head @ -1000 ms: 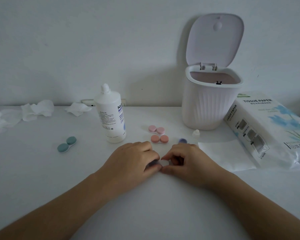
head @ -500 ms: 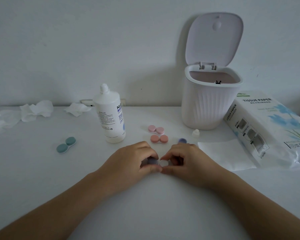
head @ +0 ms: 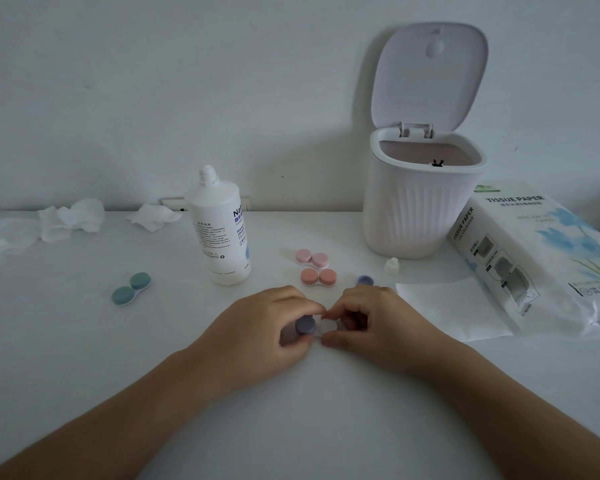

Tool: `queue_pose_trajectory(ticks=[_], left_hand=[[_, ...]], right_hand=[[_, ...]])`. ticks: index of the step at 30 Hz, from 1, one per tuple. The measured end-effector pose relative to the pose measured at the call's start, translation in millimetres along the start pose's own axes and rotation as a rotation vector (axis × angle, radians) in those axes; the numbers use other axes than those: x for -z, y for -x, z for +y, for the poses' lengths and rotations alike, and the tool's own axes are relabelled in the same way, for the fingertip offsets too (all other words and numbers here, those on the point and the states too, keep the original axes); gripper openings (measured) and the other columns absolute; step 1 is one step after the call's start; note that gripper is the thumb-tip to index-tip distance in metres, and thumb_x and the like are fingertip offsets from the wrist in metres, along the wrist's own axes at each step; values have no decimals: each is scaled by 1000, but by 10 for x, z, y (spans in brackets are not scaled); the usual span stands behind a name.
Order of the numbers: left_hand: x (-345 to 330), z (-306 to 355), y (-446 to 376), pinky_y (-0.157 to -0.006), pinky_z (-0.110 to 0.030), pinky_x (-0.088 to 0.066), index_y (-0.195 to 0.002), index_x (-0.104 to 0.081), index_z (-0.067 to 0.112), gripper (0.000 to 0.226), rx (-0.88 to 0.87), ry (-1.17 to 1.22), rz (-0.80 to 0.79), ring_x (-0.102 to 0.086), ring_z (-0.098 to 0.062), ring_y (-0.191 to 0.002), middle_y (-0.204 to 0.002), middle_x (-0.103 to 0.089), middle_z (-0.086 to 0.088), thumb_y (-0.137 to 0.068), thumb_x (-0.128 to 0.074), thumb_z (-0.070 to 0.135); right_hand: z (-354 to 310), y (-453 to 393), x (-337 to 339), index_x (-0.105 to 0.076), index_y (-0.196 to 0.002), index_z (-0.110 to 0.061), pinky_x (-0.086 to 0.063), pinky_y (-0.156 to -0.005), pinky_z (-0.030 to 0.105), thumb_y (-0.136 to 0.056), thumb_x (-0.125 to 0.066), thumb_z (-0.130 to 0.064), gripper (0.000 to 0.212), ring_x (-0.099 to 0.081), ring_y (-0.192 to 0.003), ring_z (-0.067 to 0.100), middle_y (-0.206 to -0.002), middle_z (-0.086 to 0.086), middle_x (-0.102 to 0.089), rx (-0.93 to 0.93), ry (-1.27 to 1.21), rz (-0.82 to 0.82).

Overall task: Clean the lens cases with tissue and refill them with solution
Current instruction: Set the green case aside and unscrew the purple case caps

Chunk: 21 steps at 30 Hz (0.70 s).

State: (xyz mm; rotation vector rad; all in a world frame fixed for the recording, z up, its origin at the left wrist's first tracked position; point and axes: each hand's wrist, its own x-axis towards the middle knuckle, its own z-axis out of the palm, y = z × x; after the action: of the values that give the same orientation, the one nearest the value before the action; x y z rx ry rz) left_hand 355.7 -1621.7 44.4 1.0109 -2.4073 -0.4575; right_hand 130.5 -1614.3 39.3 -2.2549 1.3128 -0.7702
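White worktop against a plain pale wall, carrying an open-lidded ribbed bin, a tissue pack with a flat tissue sheet beside it, crumpled tissues at the far left, an uncapped solution bottle and its small cap. Near the middle edge, left hand curled round a purple lid, right hand pinching the white lens case just beside it, fingertips almost meeting. Behind: two pink cases, a loose purple lid, and a green case well left.
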Motion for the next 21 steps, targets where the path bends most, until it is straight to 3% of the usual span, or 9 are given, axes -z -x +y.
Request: queue_pose_trajectory(ticks=[4, 8, 10, 14, 18, 21], left_hand=[[-26, 7, 3, -64, -11, -37, -110, -71, 33, 21, 13, -50, 48, -49, 11, -72, -95, -59, 16, -90, -69, 35], [16, -5, -45, -61, -14, -40, -95, -70, 33, 15, 65, 53, 176, -53, -5, -66, -90, -59, 17, -87, -66, 46], [51, -71, -73, -58, -13, -40, -85, -66, 31, 17, 148, 146, 258, -54, -11, -62, -83, -64, 16, -80, -77, 43], [68, -234, -67, -51, -16, -40, -81, -65, 31, 24, 335, 204, 304, -52, -5, -53, -64, -64, 9, -74, -87, 29], [36, -294, -38, -55, -18, -43, -83, -68, 35, 19, 388, 152, 264, -54, -6, -58, -66, -63, 11, -75, -85, 32], [30, -316, -46, -56, -12, -42, -87, -71, 34, 16, 363, 144, 234, -55, -5, -61, -66, -63, 15, -79, -83, 28]], right_hand=[[13, 2, -8, -70, -82, -31, -35, -58, 12, -78, -78, -44, 16, -53, -65, 5, -66, -21, -56, -8, -6, 0], [26, -3, -7, -71, -83, -29, -37, -58, 16, -78, -78, -42, 16, -53, -64, 8, -64, -16, -53, -3, 6, -11], [30, -2, -8, -72, -82, -27, -39, -58, 18, -78, -80, -38, 14, -53, -64, 8, -62, -15, -53, -12, -4, -6], [30, -2, -6, -75, -87, -22, -38, -57, 15, -78, -82, -32, 15, -52, -63, 7, -62, -12, -54, -13, 2, -4], [18, -2, 7, -75, -87, -23, -36, -58, 11, -78, -82, -32, 14, -53, -64, 4, -61, -18, -53, -35, -7, -11], [7, -4, 6, -75, -87, -25, -37, -59, 11, -79, -82, -32, 14, -53, -64, 3, -60, -17, -53, -43, -3, -14]])
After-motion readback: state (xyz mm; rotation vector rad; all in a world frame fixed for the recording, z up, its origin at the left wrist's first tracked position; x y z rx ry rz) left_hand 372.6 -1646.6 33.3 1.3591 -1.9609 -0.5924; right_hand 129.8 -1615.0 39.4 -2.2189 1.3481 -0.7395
